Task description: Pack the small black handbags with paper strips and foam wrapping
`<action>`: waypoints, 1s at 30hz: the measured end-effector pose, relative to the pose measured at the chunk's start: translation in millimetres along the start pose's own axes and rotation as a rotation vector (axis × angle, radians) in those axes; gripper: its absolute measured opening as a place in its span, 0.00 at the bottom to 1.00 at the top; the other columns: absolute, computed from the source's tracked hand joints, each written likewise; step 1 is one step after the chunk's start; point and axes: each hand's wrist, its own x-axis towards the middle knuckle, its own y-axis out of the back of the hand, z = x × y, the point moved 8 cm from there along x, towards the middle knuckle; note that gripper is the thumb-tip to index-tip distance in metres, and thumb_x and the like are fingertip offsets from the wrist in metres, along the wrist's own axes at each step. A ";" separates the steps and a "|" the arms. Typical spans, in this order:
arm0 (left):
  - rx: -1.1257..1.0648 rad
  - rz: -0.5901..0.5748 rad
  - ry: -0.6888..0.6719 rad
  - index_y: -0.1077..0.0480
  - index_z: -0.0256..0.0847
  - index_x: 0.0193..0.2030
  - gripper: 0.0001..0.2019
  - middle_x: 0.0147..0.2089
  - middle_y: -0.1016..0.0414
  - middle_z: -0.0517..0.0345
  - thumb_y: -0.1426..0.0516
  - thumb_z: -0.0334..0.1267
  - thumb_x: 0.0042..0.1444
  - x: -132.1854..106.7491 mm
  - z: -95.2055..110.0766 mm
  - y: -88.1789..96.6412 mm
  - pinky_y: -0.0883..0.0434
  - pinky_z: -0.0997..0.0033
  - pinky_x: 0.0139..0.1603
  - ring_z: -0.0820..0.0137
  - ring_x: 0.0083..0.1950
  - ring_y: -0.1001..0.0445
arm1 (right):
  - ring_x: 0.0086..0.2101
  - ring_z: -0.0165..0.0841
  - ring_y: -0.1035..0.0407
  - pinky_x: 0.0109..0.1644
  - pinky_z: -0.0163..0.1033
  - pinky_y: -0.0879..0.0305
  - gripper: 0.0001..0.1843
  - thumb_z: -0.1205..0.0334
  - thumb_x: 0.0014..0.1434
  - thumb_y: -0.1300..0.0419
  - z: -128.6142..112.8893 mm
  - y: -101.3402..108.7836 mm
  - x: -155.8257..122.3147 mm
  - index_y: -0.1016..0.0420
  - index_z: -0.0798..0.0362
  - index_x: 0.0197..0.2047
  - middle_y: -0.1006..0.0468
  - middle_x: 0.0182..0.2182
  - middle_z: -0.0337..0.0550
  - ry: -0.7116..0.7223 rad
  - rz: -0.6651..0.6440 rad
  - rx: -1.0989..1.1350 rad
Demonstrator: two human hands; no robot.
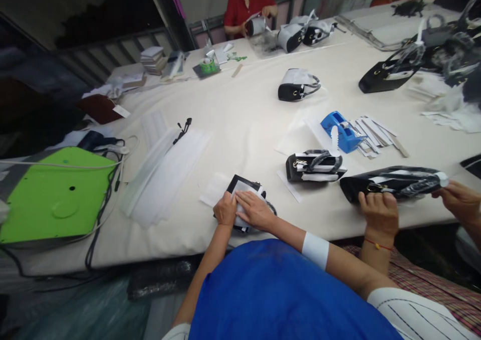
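A small black handbag (pixel 233 183) lies at the table's front edge, partly covered by a white wrapping sheet (pixel 246 185). My left hand (pixel 225 210) is closed at the bag's left side, its fingers curled on the sheet. Across the sheet from the right comes my right hand (pixel 256 210), fingers together and pressing it against the bag. Both hands touch each other and hide much of the bag. One dark handle (pixel 271 208) shows at its right. Beneath the bag's left side lies thin white paper (pixel 215 189).
White sheets (pixel 169 174) and a green panel (pixel 60 194) lie left. To the right are a wrapped handbag (pixel 313 167), a blue tape dispenser (pixel 343 132) and paper strips (pixel 376 134). A neighbour's hand (pixel 379 212) holds another bag (pixel 391 182). Someone in red (pixel 248 4) works opposite.
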 end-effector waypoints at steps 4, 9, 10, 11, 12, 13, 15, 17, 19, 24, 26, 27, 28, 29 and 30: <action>0.018 0.062 -0.045 0.31 0.41 0.36 0.18 0.29 0.27 0.51 0.56 0.49 0.63 0.6 -2.9 1.5 0.44 0.70 0.31 0.66 0.31 0.30 | 0.61 0.44 0.45 0.68 0.51 0.54 0.37 0.50 0.58 0.43 2.8 0.5 12.4 0.41 0.66 0.63 0.38 0.61 0.60 0.013 -0.025 -0.019; -0.111 0.265 -0.089 0.32 0.39 0.40 0.14 0.38 0.28 0.47 0.56 0.41 0.64 4.0 -21.6 15.0 0.37 0.65 0.47 0.63 0.45 0.31 | 0.62 0.45 0.46 0.68 0.53 0.56 0.39 0.48 0.56 0.41 4.0 -2.9 10.7 0.40 0.65 0.63 0.39 0.61 0.60 0.010 -0.030 -0.053; -0.138 0.313 -0.038 0.33 0.38 0.45 0.13 0.43 0.29 0.45 0.55 0.40 0.63 9.2 -34.2 18.1 0.37 0.63 0.51 0.61 0.50 0.32 | 0.62 0.45 0.47 0.68 0.53 0.56 0.38 0.48 0.56 0.41 4.6 -3.3 9.8 0.40 0.64 0.63 0.40 0.62 0.60 0.000 -0.027 -0.056; -0.151 0.332 0.035 0.36 0.37 0.50 0.14 0.49 0.31 0.42 0.53 0.40 0.62 16.6 -49.3 18.4 0.38 0.60 0.54 0.60 0.54 0.35 | 0.62 0.45 0.47 0.68 0.53 0.56 0.38 0.47 0.56 0.41 5.5 -3.4 9.1 0.39 0.64 0.62 0.40 0.62 0.60 -0.011 -0.024 -0.060; -0.149 0.316 0.114 0.39 0.35 0.55 0.18 0.54 0.34 0.39 0.51 0.41 0.61 25.9 -65.2 15.7 0.39 0.58 0.56 0.58 0.58 0.38 | 0.62 0.45 0.47 0.68 0.53 0.56 0.38 0.47 0.56 0.41 6.5 -3.2 8.7 0.39 0.64 0.62 0.40 0.62 0.60 -0.020 -0.023 -0.064; -0.138 0.271 0.184 0.43 0.34 0.58 0.22 0.58 0.38 0.36 0.49 0.42 0.60 36.4 -80.3 10.3 0.40 0.55 0.57 0.56 0.61 0.41 | 0.62 0.45 0.47 0.68 0.53 0.57 0.37 0.47 0.57 0.42 7.3 -2.9 8.4 0.38 0.64 0.62 0.41 0.62 0.59 -0.026 -0.025 -0.068; -0.115 0.142 0.275 0.47 0.32 0.61 0.30 0.62 0.42 0.32 0.45 0.45 0.55 57.9 -104.8 -4.9 0.41 0.53 0.58 0.51 0.64 0.43 | 0.62 0.44 0.47 0.68 0.52 0.57 0.36 0.47 0.58 0.43 8.5 -2.2 8.0 0.39 0.62 0.63 0.41 0.62 0.58 -0.027 -0.044 -0.070; -0.113 0.026 0.291 0.44 0.30 0.59 0.34 0.59 0.39 0.30 0.40 0.47 0.50 76.6 -118.5 -20.4 0.39 0.53 0.55 0.49 0.61 0.40 | 0.62 0.43 0.47 0.67 0.52 0.56 0.36 0.46 0.59 0.44 9.1 -1.5 7.4 0.40 0.61 0.63 0.41 0.63 0.56 -0.023 -0.075 -0.063; -0.131 -0.073 0.255 0.38 0.31 0.54 0.31 0.55 0.33 0.33 0.37 0.47 0.46 91.4 -122.0 -34.2 0.36 0.57 0.52 0.50 0.57 0.34 | 0.63 0.43 0.47 0.67 0.52 0.55 0.37 0.45 0.59 0.44 9.7 -0.5 6.7 0.41 0.59 0.64 0.41 0.63 0.55 -0.032 -0.102 -0.059; -0.188 -0.291 0.096 0.29 0.37 0.35 0.13 0.37 0.24 0.48 0.38 0.42 0.44 112.8 -109.6 -48.3 0.35 0.70 0.37 0.63 0.39 0.26 | 0.63 0.42 0.49 0.68 0.51 0.57 0.38 0.44 0.58 0.43 9.2 1.5 7.2 0.41 0.58 0.65 0.42 0.64 0.53 -0.074 -0.110 -0.052; -0.204 -0.321 0.026 0.30 0.38 0.29 0.10 0.31 0.24 0.52 0.40 0.43 0.47 115.4 -100.8 -41.6 0.37 0.71 0.33 0.65 0.34 0.27 | 0.63 0.42 0.49 0.68 0.51 0.58 0.38 0.44 0.58 0.43 8.5 1.6 7.9 0.40 0.58 0.64 0.41 0.63 0.53 -0.083 -0.099 -0.046; -0.209 -0.316 -0.009 0.31 0.39 0.27 0.10 0.30 0.25 0.53 0.41 0.44 0.49 114.8 -95.2 -36.0 0.39 0.71 0.33 0.67 0.33 0.28 | 0.63 0.42 0.49 0.68 0.51 0.58 0.37 0.44 0.58 0.43 8.2 1.5 8.2 0.40 0.58 0.64 0.41 0.63 0.53 -0.086 -0.092 -0.044; -0.211 -0.300 -0.043 0.31 0.39 0.26 0.11 0.29 0.26 0.54 0.43 0.45 0.50 112.6 -88.9 -29.4 0.40 0.72 0.33 0.68 0.32 0.29 | 0.63 0.42 0.49 0.68 0.51 0.58 0.37 0.45 0.58 0.43 7.9 1.3 8.4 0.40 0.58 0.64 0.41 0.63 0.53 -0.089 -0.084 -0.043; -0.210 -0.278 -0.074 0.32 0.40 0.25 0.12 0.28 0.27 0.55 0.44 0.46 0.52 108.6 -81.9 -22.4 0.41 0.72 0.32 0.68 0.32 0.30 | 0.63 0.42 0.48 0.68 0.51 0.58 0.36 0.46 0.58 0.43 7.8 1.0 8.6 0.40 0.58 0.64 0.41 0.63 0.53 -0.092 -0.074 -0.042; -0.206 -0.252 -0.100 0.33 0.40 0.24 0.13 0.27 0.28 0.56 0.46 0.46 0.54 103.1 -74.4 -15.5 0.42 0.71 0.32 0.69 0.31 0.32 | 0.63 0.42 0.48 0.68 0.51 0.58 0.36 0.46 0.58 0.43 7.9 0.7 8.6 0.40 0.59 0.64 0.41 0.63 0.53 -0.097 -0.063 -0.041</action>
